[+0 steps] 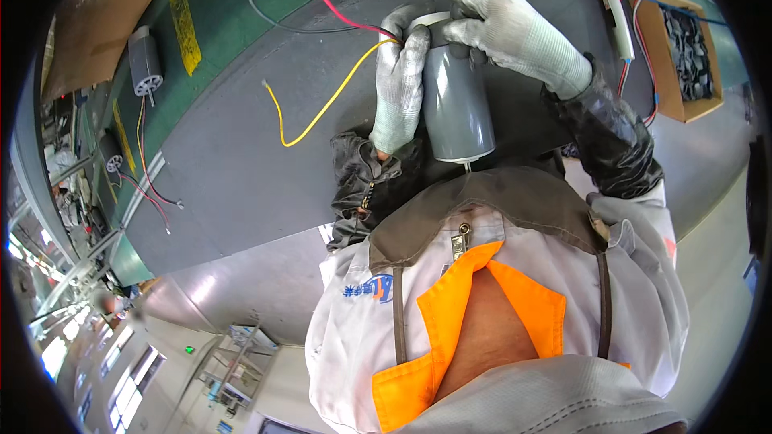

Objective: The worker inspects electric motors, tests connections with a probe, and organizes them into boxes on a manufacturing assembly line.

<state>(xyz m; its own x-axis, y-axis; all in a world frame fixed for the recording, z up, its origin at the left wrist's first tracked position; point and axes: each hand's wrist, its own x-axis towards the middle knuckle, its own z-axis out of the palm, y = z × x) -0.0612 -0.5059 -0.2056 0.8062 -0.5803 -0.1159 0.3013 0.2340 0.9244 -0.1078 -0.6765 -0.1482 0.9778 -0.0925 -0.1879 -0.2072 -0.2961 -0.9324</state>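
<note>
A grey cylindrical electric motor lies on the dark work mat in front of me, its thin shaft pointing toward my apron. My left hand, in a grey-white glove, has its fingers wrapped round the motor's far end. My right hand, gloved alike, presses thumb and fingers on that same end, while its index finger stretches out over the top. A white band shows between the hands. Red, black and yellow wires run out by my left fingers; where they join is hidden.
Two more motors with leads, one larger and one smaller, lie on the green surface at left. A brown cardboard sheet is at far left. At right are a red-and-white rod-like tool, loose cables and a carton of black parts.
</note>
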